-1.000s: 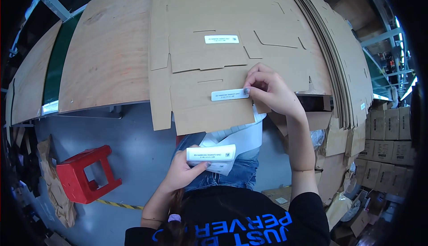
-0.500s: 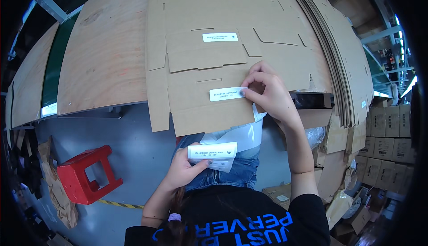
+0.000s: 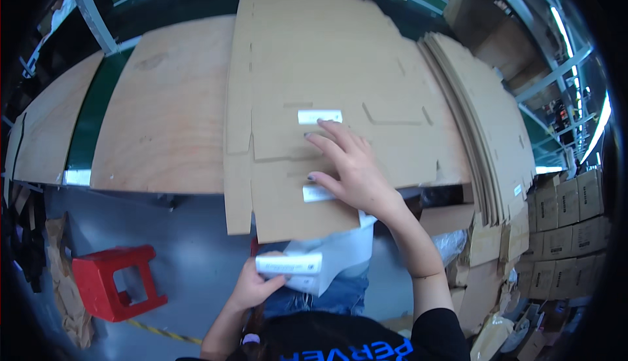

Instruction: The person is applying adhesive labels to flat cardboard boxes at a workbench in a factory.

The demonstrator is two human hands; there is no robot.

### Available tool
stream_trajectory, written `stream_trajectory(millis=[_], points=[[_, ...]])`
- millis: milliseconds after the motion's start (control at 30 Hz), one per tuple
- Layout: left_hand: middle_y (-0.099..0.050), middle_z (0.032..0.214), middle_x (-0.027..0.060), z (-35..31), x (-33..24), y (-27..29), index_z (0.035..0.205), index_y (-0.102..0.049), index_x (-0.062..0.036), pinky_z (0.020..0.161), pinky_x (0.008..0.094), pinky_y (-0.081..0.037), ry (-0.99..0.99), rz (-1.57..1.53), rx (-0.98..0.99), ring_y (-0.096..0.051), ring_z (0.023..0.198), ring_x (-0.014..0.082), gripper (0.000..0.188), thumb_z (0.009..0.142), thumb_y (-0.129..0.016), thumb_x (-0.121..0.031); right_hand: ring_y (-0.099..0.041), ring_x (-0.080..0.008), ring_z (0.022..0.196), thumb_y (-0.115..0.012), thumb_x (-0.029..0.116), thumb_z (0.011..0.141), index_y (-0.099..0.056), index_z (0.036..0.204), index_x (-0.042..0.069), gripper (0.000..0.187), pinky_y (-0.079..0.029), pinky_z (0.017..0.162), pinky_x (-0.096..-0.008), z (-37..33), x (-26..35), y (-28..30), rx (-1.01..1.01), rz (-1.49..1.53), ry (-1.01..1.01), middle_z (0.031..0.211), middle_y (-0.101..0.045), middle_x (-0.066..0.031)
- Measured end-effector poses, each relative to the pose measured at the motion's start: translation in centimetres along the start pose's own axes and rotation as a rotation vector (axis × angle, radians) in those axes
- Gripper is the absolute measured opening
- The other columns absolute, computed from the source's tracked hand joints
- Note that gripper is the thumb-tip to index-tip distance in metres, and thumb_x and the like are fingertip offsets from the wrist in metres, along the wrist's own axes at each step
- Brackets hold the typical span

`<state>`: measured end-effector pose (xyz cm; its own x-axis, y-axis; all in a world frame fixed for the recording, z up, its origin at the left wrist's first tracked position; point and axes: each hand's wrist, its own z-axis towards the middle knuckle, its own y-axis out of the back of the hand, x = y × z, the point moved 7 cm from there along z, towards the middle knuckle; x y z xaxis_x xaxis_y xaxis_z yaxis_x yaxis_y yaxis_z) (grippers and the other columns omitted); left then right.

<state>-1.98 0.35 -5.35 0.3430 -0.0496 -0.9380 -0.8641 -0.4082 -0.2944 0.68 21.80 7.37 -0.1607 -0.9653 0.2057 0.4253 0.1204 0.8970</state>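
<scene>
A flat brown cardboard box blank (image 3: pixel 307 53) lies on the wooden table, reaching over its front edge. Two white printed labels are on it: an upper label (image 3: pixel 309 117) and a lower label (image 3: pixel 315 194), partly hidden by my hand. My right hand (image 3: pixel 353 168) is over the blank with its fingers spread. Its fingertips touch or hover at the upper label, and its thumb is at the end of the lower one. Below the blank's near edge, my left hand (image 3: pixel 255 286) grips a folded strip of labels (image 3: pixel 291 265). A whitish backing strip (image 3: pixel 350 251) trails from it across my lap.
More flattened cardboard (image 3: pixel 487 125) is stacked on the right. Bare plywood (image 3: pixel 163 106) extends to the left. A red stool (image 3: pixel 118 282) stands on the floor at lower left. Stacked cartons (image 3: pixel 566 230) and a plastic bag (image 3: pixel 450 244) are at right.
My right hand has let go of the lower label, opened and moved up the blank toward the upper label. My left hand still holds the label strip. The whole view has shifted.
</scene>
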Motion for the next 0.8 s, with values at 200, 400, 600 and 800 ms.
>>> stream_trajectory(millis=[200, 400, 600, 800], points=[[-0.06, 0.112, 0.0184, 0.1, -2.2, 0.0, 0.125, -0.046, 0.0075, 0.094, 0.0334, -0.044, -0.242, -0.093, 0.002, -0.057, 0.105, 0.0243, 0.053, 0.075, -0.062, -0.001, -0.042, -0.0318, 0.126, -0.057, 0.03, 0.087, -0.05, 0.123, 0.005, 0.045, -0.033, 0.105, -0.0395, 1.2, -3.5, -2.8, 0.203, -0.16, -0.019, 0.138, -0.04, -0.0181], [-0.057, 0.117, 0.0219, 0.0, -1.8, 0.8, 0.123, -0.047, 0.0083, 0.092, 0.0334, -0.045, -0.232, -0.223, -0.021, -0.058, 0.104, 0.0266, 0.054, 0.072, -0.065, 0.003, -0.042, -0.0333, 0.126, -0.051, 0.035, 0.091, -0.047, 0.126, 0.003, 0.047, -0.031, 0.107, -0.0408, 1.8, -3.5, -3.2, 0.264, -0.129, 0.01, 0.136, -0.042, -0.0186], [-0.051, 0.126, 0.024, 0.5, -0.4, 1.0, 0.112, -0.058, 0.0069, 0.091, 0.0346, -0.044, -0.13, -0.296, -0.011, -0.055, 0.107, 0.029, 0.043, 0.07, -0.065, 0.007, -0.05, -0.0314, 0.116, -0.05, 0.03, 0.092, -0.05, 0.12, 0.002, 0.04, -0.038, 0.099, -0.0399, 1.8, -3.0, -3.3, 0.051, -0.208, 0.158, 0.127, -0.049, -0.0185], [-0.052, 0.126, 0.0246, 0.5, -2.5, -0.2, 0.113, -0.056, 0.0091, 0.092, 0.0359, -0.044, -0.155, -0.342, -0.014, -0.056, 0.107, 0.0298, 0.046, 0.069, -0.067, 0.004, -0.061, -0.0273, 0.092, -0.052, 0.021, 0.09, -0.054, 0.106, 0.002, 0.025, -0.048, 0.081, -0.0363, 1.5, -3.1, -2.6, 0.119, -0.106, 0.195, 0.102, -0.06, -0.0158]])
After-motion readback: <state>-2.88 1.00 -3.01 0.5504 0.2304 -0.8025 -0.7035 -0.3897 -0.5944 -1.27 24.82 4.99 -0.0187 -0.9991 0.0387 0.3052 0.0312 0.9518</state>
